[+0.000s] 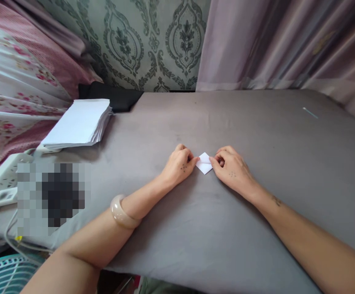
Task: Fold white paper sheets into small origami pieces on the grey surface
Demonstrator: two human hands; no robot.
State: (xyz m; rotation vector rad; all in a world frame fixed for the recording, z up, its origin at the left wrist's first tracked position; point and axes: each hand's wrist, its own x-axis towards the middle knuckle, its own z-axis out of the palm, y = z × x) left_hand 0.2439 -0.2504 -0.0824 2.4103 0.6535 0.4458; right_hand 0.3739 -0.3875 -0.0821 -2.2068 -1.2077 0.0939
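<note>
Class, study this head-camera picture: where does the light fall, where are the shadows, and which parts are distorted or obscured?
Head view: soft, even light, no glare; faint shadows lie under the paper stack and beside the forearms. Wide-angle distortion bends the grey table edges and stretches the arms. A pixelated block hides the lower left. The left hand, right hand and small folded paper are sharp.

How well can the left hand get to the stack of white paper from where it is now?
Probably yes: the left hand rests on the folded paper, and only bare grey table lies between it and the paper stack.
</note>
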